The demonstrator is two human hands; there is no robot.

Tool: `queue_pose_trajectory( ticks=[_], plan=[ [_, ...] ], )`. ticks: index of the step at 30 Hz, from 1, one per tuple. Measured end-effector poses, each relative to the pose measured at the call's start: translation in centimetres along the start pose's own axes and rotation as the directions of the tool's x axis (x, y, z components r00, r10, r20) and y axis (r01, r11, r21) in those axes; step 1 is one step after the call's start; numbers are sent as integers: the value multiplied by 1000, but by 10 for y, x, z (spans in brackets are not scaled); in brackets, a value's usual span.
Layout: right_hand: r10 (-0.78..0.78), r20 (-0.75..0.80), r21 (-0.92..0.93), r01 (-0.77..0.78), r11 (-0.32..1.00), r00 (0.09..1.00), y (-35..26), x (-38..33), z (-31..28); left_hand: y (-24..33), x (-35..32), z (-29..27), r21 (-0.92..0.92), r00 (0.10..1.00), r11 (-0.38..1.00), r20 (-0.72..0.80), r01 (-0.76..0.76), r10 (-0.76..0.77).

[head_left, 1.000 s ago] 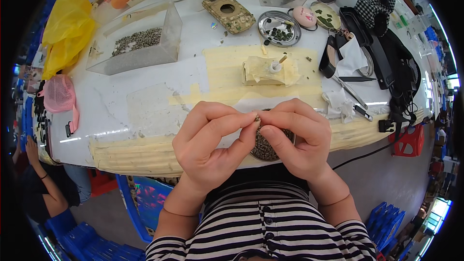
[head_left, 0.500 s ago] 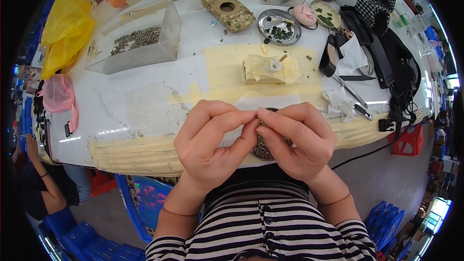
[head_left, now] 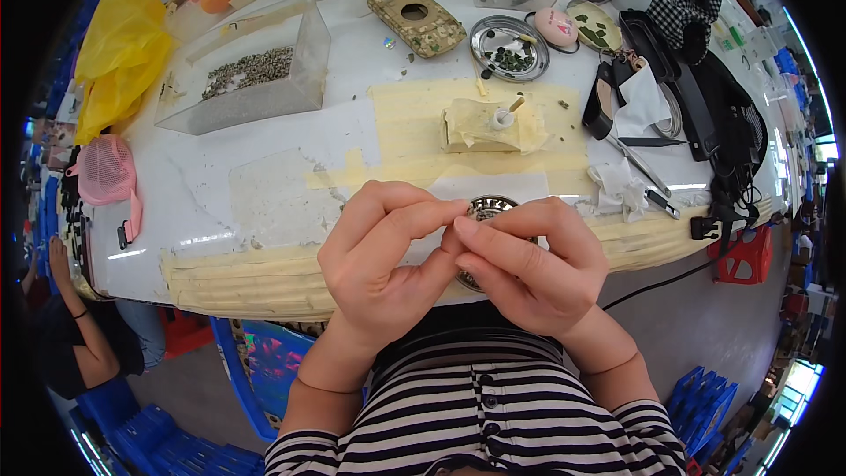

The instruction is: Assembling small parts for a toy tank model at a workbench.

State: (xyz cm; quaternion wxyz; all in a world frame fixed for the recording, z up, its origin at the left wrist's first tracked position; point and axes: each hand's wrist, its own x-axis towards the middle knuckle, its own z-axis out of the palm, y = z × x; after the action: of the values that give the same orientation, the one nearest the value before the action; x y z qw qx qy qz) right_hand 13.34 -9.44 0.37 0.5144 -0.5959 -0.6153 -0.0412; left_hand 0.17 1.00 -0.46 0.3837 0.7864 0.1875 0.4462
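Note:
My left hand (head_left: 381,260) and my right hand (head_left: 539,263) meet fingertip to fingertip above the table's front edge. Both are closed in a pinch; whatever sits between the fingertips is too small and hidden to make out. Beneath them, partly covered by my right hand, is a round metal dish (head_left: 490,204) with small parts in it. Beyond my hands stands a block wrapped in masking tape (head_left: 467,137), carrying a small white cup (head_left: 502,119) with a thin stick in it.
A clear box of small grey-brown parts (head_left: 251,70) stands left, near a yellow bag (head_left: 123,48) and pink mesh basket (head_left: 104,172). Farther back lie a camouflage model hull (head_left: 419,31) and a dish of dark green pieces (head_left: 511,55). Tweezers (head_left: 639,163) lie right. Another person's arm (head_left: 84,326) shows left.
My right hand has shifted slightly left and down, its fingertips now overlapping those of my left hand. More of the metal dish's far rim shows. My left hand has barely moved.

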Motion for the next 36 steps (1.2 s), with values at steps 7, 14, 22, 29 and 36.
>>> queue_pose_trajectory(
  ticks=[7, 14, 22, 29, 36],
  plan=[
    [371, 140, 384, -396, 834, 918, 7, -2, -1, 0, 0, -1, -44, 1000, 999, -18, -23, 22],
    [4, 13, -16, -4, 1000, 1000, 0, 4, -2, 0, 0, 1, 16, 1000, 1000, 18, -20, 19],
    [210, 30, 89, -211, 973, 977, 5, 1, 1, -1, -1, -1, -16, 1000, 1000, -10, -7, 7],
    [134, -21, 27, -134, 991, 991, 0, 1, 1, 0, -1, 2, 35, 1000, 999, -2, -25, 25],
    [30, -63, -68, -35, 997, 998, 4, -1, 6, -2, -1, 0, 24, 1000, 1000, -27, -1, 1]
  ],
)
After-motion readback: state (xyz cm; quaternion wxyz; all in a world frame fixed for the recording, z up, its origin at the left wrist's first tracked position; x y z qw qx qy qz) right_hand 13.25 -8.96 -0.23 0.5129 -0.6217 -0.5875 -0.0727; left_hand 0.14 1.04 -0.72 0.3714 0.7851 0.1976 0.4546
